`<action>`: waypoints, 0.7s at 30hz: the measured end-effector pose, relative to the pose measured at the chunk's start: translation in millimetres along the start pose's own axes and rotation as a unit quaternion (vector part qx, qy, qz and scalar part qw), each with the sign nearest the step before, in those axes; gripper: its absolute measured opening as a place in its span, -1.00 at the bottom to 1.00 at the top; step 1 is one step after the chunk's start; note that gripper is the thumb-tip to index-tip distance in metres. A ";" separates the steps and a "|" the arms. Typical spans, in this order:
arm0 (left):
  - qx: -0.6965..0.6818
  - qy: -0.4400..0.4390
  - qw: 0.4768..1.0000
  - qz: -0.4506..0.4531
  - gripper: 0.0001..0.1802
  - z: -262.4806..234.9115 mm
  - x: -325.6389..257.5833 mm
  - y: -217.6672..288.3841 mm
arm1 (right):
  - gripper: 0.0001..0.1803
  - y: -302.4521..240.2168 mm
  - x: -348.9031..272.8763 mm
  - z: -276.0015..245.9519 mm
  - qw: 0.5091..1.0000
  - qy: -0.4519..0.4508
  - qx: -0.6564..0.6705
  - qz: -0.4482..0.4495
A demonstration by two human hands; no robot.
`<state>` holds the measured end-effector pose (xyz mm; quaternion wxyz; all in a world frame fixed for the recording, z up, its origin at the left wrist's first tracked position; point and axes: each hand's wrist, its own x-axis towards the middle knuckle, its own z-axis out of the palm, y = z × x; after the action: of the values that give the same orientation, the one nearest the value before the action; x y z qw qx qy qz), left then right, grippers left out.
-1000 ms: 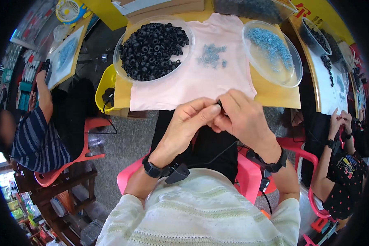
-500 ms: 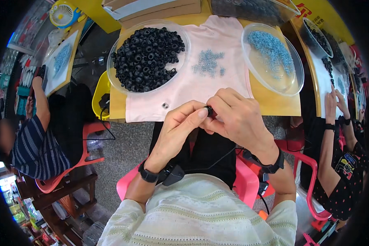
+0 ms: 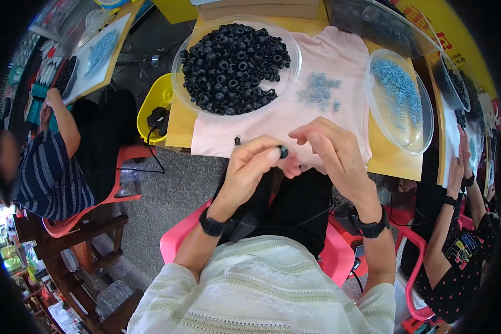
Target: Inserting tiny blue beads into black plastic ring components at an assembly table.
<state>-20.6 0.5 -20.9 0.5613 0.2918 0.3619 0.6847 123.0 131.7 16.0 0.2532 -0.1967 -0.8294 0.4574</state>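
Observation:
My left hand (image 3: pixel 247 172) pinches a small, round black part (image 3: pixel 283 151) between thumb and index finger, just off the near edge of the pale pink cloth (image 3: pixel 217 133). To its right, my right hand (image 3: pixel 342 161) is held with its fingers apart, clear of that part; I make out nothing in it. Beyond my hands, many black ring-like parts (image 3: pixel 228 72) fill a round clear tray (image 3: pixel 296 64). A scatter of tiny light-blue pieces (image 3: pixel 319 90) lies on the cloth. One small black piece (image 3: pixel 237 141) sits alone near the cloth's edge.
An oval clear tray (image 3: pixel 398 139) of blue pieces stands right on the wooden table (image 3: pixel 384 161). At the back are a cardboard box (image 3: pixel 256 10) and a clear bin (image 3: pixel 373 28). A yellow bin (image 3: pixel 145 114) is left. Two people (image 3: pixel 53 183) (image 3: pixel 456 245) sit at side tables.
My right hand has let go of the black part and drawn away to the right, its fingers spreading. The left hand keeps its pinch. The whole view has shifted, moving the table rightward.

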 end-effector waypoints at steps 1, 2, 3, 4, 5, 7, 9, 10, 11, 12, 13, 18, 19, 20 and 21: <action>-0.014 -0.002 1.000 0.013 -0.73 -3.6 -8.4 0.1 | -0.81 1.5 1.6 3.6 1.000 0.009 0.004 0.000; -0.018 -0.007 1.000 0.019 -0.72 -6.5 -15.9 -0.5 | -0.84 2.9 5.2 13.3 1.000 0.016 -0.021 0.001; -0.023 -0.011 0.999 0.025 -0.72 -8.8 -23.4 -0.3 | -0.86 3.6 9.0 23.6 0.999 0.021 -0.047 0.001; -0.025 -0.016 0.999 0.032 -0.71 -9.5 -29.1 0.1 | -0.85 7.2 11.9 33.8 0.997 0.012 -0.063 -0.033; -0.022 -0.023 0.999 0.042 -0.70 -8.7 -33.9 1.1 | -0.85 11.7 14.2 44.4 0.995 0.002 -0.080 -0.067; 0.017 -0.035 0.997 0.061 -0.65 -6.0 -39.1 5.6 | -0.82 11.3 20.7 60.5 0.987 -0.017 -0.094 -0.128; 0.038 -0.049 0.995 0.077 -0.63 -5.8 -42.2 6.2 | -0.82 8.4 25.0 70.1 0.983 -0.031 -0.103 -0.147; 0.038 -0.043 0.996 0.075 -0.62 -5.2 -43.2 6.4 | -0.83 7.6 26.6 73.6 0.981 -0.037 -0.109 -0.155; 0.039 -0.038 0.996 0.072 -0.62 -4.2 -43.8 6.8 | -0.83 7.8 27.7 76.4 0.981 -0.044 -0.113 -0.154; 0.039 -0.034 0.996 0.070 -0.62 -2.9 -43.2 7.2 | -0.84 8.7 29.2 77.5 0.980 -0.050 -0.119 -0.153; 0.040 -0.032 0.996 0.069 -0.62 -2.5 -43.0 7.2 | -0.85 9.9 30.7 78.4 0.979 -0.056 -0.125 -0.151; 0.048 -0.019 0.996 0.068 -0.64 1.8 -42.6 6.6 | -0.89 15.9 36.2 85.7 0.971 -0.064 -0.180 -0.142; 0.048 -0.017 0.996 0.070 -0.65 2.7 -42.3 6.2 | -0.89 16.1 36.4 85.7 0.971 -0.067 -0.186 -0.136; 0.048 -0.015 0.996 0.072 -0.66 3.5 -41.9 5.8 | -0.90 15.9 34.9 82.2 0.977 -0.052 -0.164 -0.126; 0.047 -0.013 0.996 0.075 -0.66 3.5 -41.3 5.9 | -0.90 14.6 32.1 76.7 0.982 -0.037 -0.141 -0.116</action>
<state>-12.8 -40.0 -13.8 0.4986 0.3534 0.3635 0.7031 52.9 106.4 -23.5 0.2435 -0.1155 -0.9117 0.3101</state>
